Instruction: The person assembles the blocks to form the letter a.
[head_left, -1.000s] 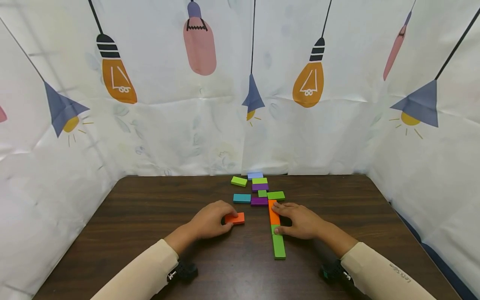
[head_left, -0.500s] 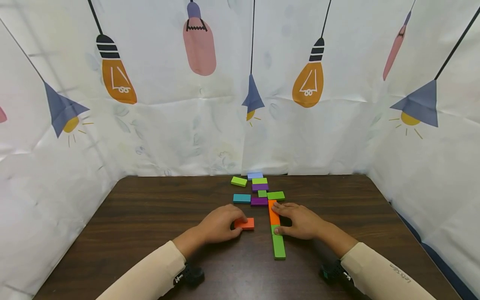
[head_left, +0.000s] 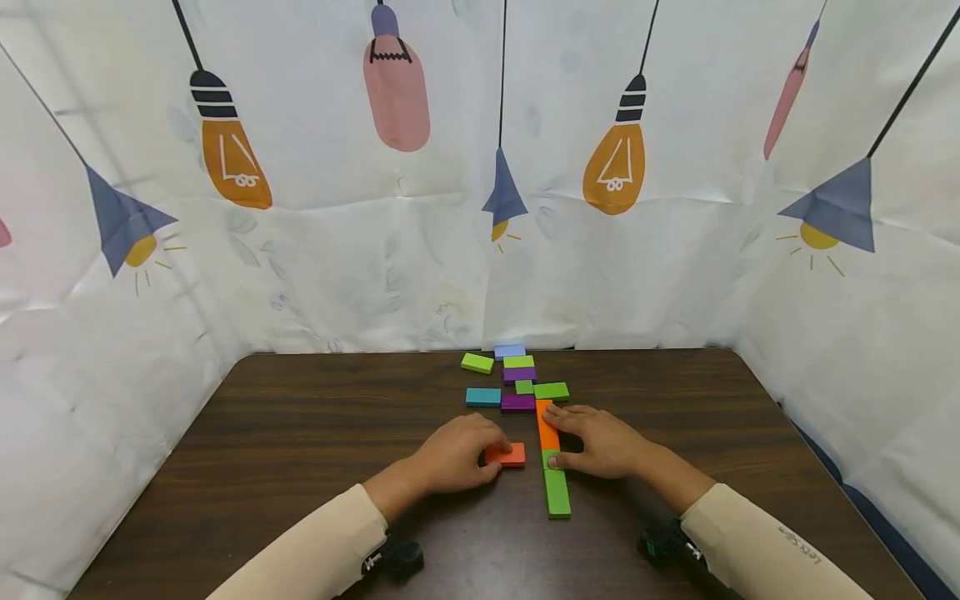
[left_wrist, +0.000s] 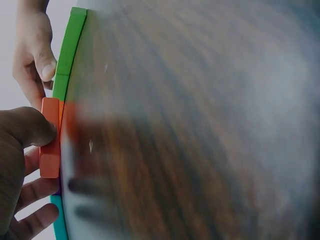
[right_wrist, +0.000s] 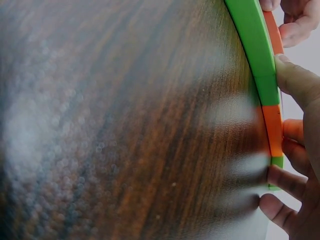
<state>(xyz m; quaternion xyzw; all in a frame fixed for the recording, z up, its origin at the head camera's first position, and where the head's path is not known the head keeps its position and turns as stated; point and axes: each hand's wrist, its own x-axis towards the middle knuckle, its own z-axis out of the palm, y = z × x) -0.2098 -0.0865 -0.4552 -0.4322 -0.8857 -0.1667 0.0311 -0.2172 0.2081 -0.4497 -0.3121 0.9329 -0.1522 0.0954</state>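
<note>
My left hand (head_left: 459,454) pinches a red-orange block (head_left: 513,455) between thumb and fingers, just left of a column of blocks. In the left wrist view the same red-orange block (left_wrist: 49,162) shows under the thumb. The column is made of an orange block (head_left: 543,417), a short green block (head_left: 547,457) and a longer green block (head_left: 557,496) nearest me. My right hand (head_left: 606,446) rests along its right side, fingertips on the orange block and thumb at the short green one. In the right wrist view that thumb (right_wrist: 295,82) touches the green side.
Behind the column lie a green block (head_left: 552,391), purple blocks (head_left: 519,404), a teal block (head_left: 483,397) and a small green block (head_left: 524,387). Farther back are a lime block (head_left: 477,362) and a pale blue one (head_left: 510,352). A printed curtain (head_left: 337,275) encloses the dark wooden table (head_left: 315,433).
My left hand has carried the red-orange block rightward and slightly toward me, closer to the column. The right hand and the other blocks have stayed in place.
</note>
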